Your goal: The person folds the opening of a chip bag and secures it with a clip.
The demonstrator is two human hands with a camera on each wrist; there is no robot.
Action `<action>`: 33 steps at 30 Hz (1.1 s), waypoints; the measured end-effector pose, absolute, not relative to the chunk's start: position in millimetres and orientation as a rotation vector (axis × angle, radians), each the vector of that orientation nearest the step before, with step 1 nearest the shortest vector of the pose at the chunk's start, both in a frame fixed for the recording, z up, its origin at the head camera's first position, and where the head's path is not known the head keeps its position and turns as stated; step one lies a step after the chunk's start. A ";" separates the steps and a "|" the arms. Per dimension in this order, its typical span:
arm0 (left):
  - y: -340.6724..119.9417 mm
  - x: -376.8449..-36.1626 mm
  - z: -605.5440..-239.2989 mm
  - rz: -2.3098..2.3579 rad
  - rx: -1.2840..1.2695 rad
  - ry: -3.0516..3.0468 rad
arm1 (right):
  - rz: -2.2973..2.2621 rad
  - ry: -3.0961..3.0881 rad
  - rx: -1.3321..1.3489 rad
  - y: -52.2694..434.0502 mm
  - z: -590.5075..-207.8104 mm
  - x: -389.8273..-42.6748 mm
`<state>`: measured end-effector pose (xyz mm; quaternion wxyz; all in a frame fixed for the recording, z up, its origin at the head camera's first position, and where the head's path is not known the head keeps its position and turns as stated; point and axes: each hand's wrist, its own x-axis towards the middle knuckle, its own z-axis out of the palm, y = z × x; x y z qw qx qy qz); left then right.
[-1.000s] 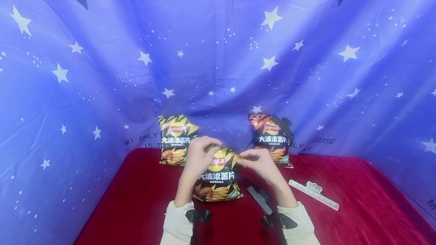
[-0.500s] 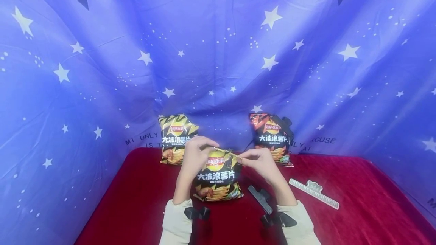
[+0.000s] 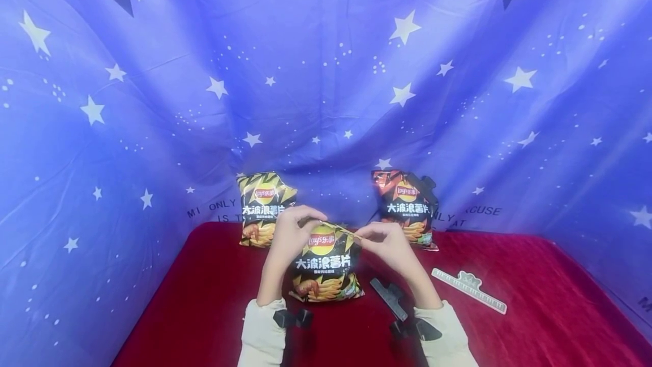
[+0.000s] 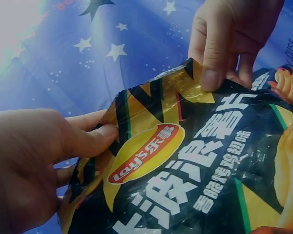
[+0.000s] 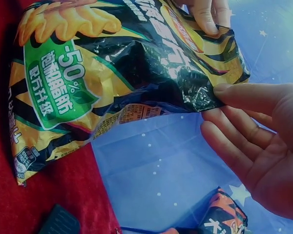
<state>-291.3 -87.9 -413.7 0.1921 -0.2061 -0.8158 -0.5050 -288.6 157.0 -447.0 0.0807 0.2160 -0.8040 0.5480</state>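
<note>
A black-and-yellow crisp packet stands at the back left of the red velvet tabletop, against the blue star-printed cloth backdrop. A black-and-red crisp packet stands back right. Nearer lie a dark plastic sealing clip and a pale long plastic clip, well apart.

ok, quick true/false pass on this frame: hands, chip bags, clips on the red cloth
1. Both hands pinch the top edge of the middle chip bag: left hand, right hand. True.
2. Three chip bags are in view. True; one stands back left, one back right.
3. The black clip is clamped on the held bag. False; it lies on the red cloth.
4. The white clip lies left of the hands. False; right.
</note>
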 end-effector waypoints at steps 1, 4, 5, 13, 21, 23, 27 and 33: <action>-88.3 -291.1 -413.5 -1.416 -0.582 -2.302 | 1.635 -2.407 0.646 156.9 -446.9 -288.4; -89.6 -289.8 -412.3 -1.422 -0.602 -2.324 | 1.621 -2.406 0.662 157.1 -445.9 -287.8; -90.1 -289.4 -412.0 -1.425 -0.611 -2.328 | 1.618 -2.407 0.668 157.2 -445.4 -287.7; -93.4 -287.6 -411.4 -1.481 -0.683 -2.305 | 1.645 -2.435 0.761 160.3 -440.6 -285.4; -88.9 -285.9 -408.2 -1.447 -0.620 -2.342 | 1.678 -2.468 0.820 165.3 -438.3 -283.8; -87.7 -285.3 -407.6 -1.441 -0.602 -2.350 | 1.671 -2.487 0.823 166.1 -436.9 -283.1; -86.7 -284.9 -407.5 -1.439 -0.578 -2.360 | 1.662 -2.518 0.838 168.6 -435.9 -282.9; -86.8 -283.7 -406.1 -1.412 -0.553 -2.391 | 1.691 -2.496 0.908 172.4 -436.7 -283.5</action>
